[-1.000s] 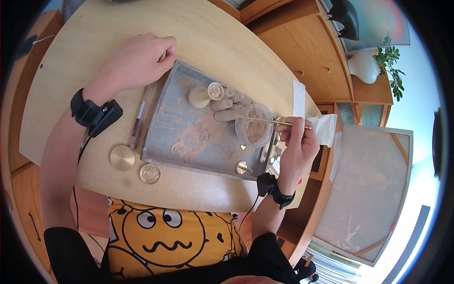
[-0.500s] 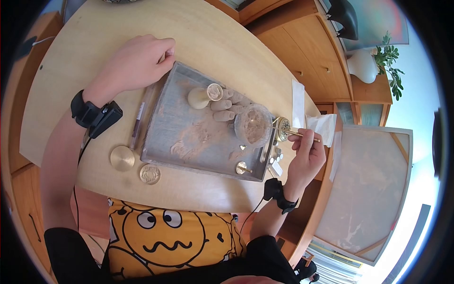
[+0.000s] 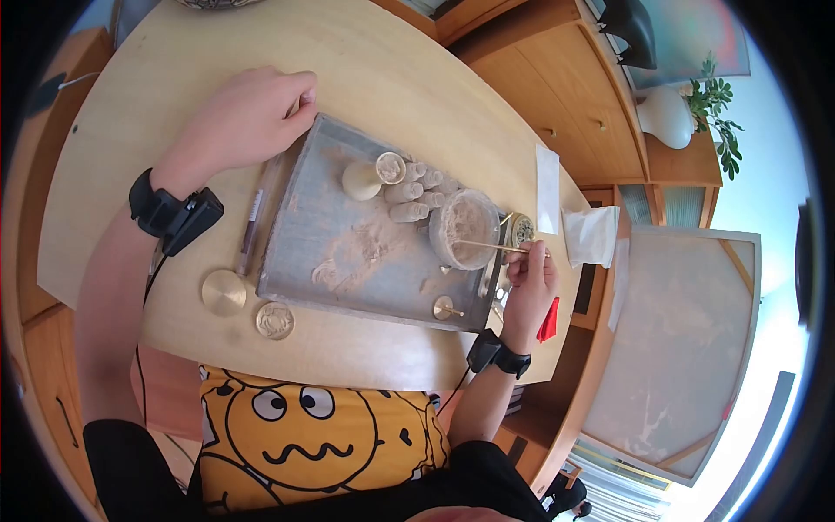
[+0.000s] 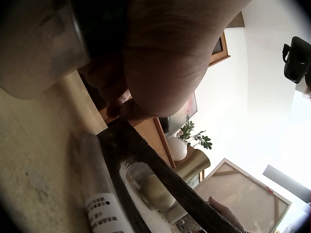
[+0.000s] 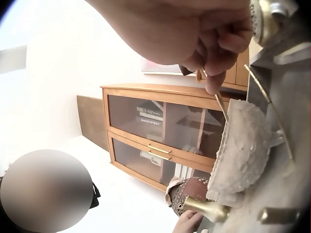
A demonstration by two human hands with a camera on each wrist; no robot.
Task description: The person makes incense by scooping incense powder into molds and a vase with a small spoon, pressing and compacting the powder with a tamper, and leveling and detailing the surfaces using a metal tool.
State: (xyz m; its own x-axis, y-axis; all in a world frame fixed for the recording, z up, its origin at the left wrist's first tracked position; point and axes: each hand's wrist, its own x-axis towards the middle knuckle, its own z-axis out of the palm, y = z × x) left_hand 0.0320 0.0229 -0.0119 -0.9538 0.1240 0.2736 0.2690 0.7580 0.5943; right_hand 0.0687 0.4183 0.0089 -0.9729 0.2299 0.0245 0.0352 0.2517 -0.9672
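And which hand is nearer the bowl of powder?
Right: the right hand is just beside the bowl, its stick reaching in; the left hand is by the opposite end of the tray.

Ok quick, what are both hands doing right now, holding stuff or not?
Left hand: closed, fingers curled in, nothing seen in it.
Right hand: holding, pinching a thin gold-coloured stick.

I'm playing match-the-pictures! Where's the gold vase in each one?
Head: the gold vase stands left of centre, above the middle.
Left wrist: gold vase below and right of centre, beyond the tray's dark edge.
Right wrist: gold vase at the bottom, right of centre.
Shared landmark: the grey tray.
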